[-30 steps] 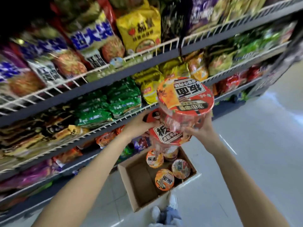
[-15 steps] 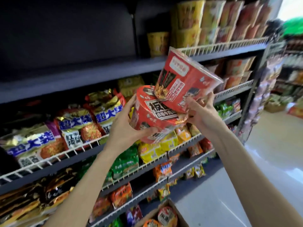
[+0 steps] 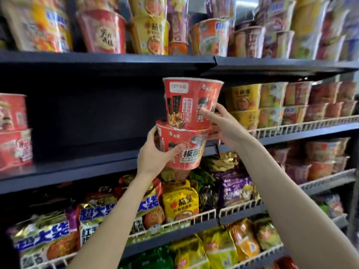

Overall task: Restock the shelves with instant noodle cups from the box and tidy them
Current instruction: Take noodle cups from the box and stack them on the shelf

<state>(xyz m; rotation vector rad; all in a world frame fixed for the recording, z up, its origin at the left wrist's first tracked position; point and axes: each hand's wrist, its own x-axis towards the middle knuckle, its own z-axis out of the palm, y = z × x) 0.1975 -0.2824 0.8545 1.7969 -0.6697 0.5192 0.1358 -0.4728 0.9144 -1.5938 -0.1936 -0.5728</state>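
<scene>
Holding stacked pair off shelf [image 3: 81, 169]: your left hand [image 3: 153, 158] gripped lower cup [image 3: 183, 147], right hand [image 3: 223, 126] steadied upper cup [image 3: 191, 102]. Neither shelved; dark gap unfilled; tidying outstanding.

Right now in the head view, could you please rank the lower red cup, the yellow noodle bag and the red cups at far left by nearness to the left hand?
1. Lower red cup: gripped by the left hand.
2. Yellow noodle bag: one shelf below, slightly right.
3. Red cups at far left: on the same dark shelf, at the frame's left edge.
</scene>
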